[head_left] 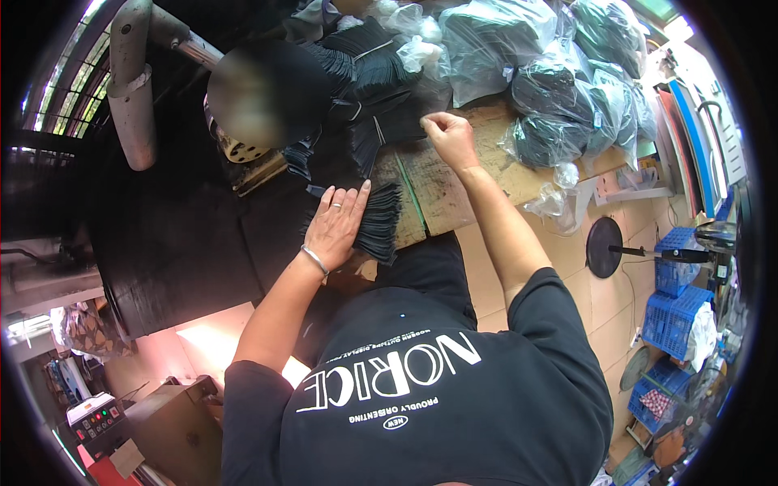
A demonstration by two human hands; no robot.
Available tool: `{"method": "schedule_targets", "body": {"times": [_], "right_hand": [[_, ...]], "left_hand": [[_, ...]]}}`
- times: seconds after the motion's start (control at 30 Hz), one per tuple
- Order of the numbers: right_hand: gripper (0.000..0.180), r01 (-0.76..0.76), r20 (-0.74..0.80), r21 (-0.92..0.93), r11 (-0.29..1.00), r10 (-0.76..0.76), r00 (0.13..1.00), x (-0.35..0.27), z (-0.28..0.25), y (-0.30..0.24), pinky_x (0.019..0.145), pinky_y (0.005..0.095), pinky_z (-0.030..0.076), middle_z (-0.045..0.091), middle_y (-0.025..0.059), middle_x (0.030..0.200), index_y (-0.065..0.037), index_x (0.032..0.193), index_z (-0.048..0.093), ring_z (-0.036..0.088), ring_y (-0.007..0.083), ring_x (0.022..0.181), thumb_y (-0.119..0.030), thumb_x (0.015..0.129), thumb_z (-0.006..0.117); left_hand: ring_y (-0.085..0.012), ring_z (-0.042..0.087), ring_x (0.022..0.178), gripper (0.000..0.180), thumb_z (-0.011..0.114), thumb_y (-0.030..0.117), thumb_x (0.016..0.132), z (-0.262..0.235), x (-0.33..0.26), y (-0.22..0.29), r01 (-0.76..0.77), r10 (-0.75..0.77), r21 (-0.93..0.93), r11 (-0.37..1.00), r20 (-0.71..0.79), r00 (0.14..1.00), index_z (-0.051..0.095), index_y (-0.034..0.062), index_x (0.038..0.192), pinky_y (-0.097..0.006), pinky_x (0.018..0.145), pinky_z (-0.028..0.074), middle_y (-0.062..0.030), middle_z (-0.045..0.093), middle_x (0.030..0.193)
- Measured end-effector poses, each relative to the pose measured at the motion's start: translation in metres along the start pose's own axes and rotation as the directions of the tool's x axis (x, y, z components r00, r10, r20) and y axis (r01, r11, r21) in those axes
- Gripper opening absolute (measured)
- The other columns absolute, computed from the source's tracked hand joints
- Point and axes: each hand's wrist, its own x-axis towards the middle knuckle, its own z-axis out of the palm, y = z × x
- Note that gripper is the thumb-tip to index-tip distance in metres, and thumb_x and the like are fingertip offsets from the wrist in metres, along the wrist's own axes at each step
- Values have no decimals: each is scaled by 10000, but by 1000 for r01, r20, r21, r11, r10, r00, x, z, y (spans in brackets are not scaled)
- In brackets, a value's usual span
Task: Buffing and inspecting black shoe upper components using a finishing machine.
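"Well, what do we have around on the worktop (448, 202)?"

"On its far right side we see clear plastic bags (559, 97) with dark contents, heaped one against another. To the left of them lie black bundles (369, 53), tied with pale strips. A round dark form (306, 89), partly blurred, hides some of the surface, and we cannot tell what it is. At the upper left we notice thick grey pipes (131, 113)."

"And beyond the worktop?"

"At the right, we find a round black base (602, 247) with a pole, and farther out blue crates (679, 320)."

"Where do we see the stack of black pieces (381, 220)?"

"It lies at the near edge, partly under the left hand (334, 220). This hand rests palm down, a bracelet (316, 261) at its wrist; its grip is flat, the fingers stretched out and not closed around the stack."

"And the right hand (454, 142)?"

"Its arm reaches forward, and the hand is near the bundles, apart from the stack. Its grip is together, the fingers curled in and the tips meeting; whether something thin is between them, we cannot tell."
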Motion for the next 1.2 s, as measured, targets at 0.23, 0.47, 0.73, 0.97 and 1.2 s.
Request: {"method": "schedule_targets", "body": {"times": [0.23,0.47,0.73,0.97,1.2], "right_hand": [[422,312,304,-453,835,-185,935,-2,-47,5,1002,417,427,549,178,1307,-33,1222,606,538,305,1198,-142,819,668],[434,251,849,41,967,-166,502,-99,11,-37,1062,377,391,541,191,1336,3,1289,547,513,317,1253,-31,857,530],[306,376,855,39,926,-226,467,-91,18,-33,928,375,488,643,157,1166,-16,1127,658,616,303,1080,8,826,608],[75,-53,841,104,993,-59,539,-91,25,-21,836,320,520,681,112,1050,1,845,658,649,199,945,-66,834,691],[135,-666,725,256,701,317,612,-96,32,-4,800,265,524,647,32,990,-52,1013,605,620,106,893,-170,948,609]], "left_hand": [[-300,465,1203,1072,788,236,607,13,-29,-10,92,-64,-223,970,130,989,218,133,1509,-465,1134,243,-135,485,1243],[-294,436,1243,799,616,152,792,38,-39,-8,67,-58,-156,985,62,996,248,138,1501,-465,1133,239,-130,470,1288],[-313,399,1283,910,725,264,716,35,-38,-11,85,-66,-289,954,73,995,269,139,1493,-470,1134,236,-139,442,1321],[-346,307,1379,896,742,241,702,38,-39,-13,62,-45,-445,893,50,998,306,182,1483,-494,1148,222,-148,328,1472],[-331,250,1416,876,727,344,727,45,-41,-15,19,-14,-285,958,20,1000,295,269,1486,-525,1160,180,-120,280,1517]]}}
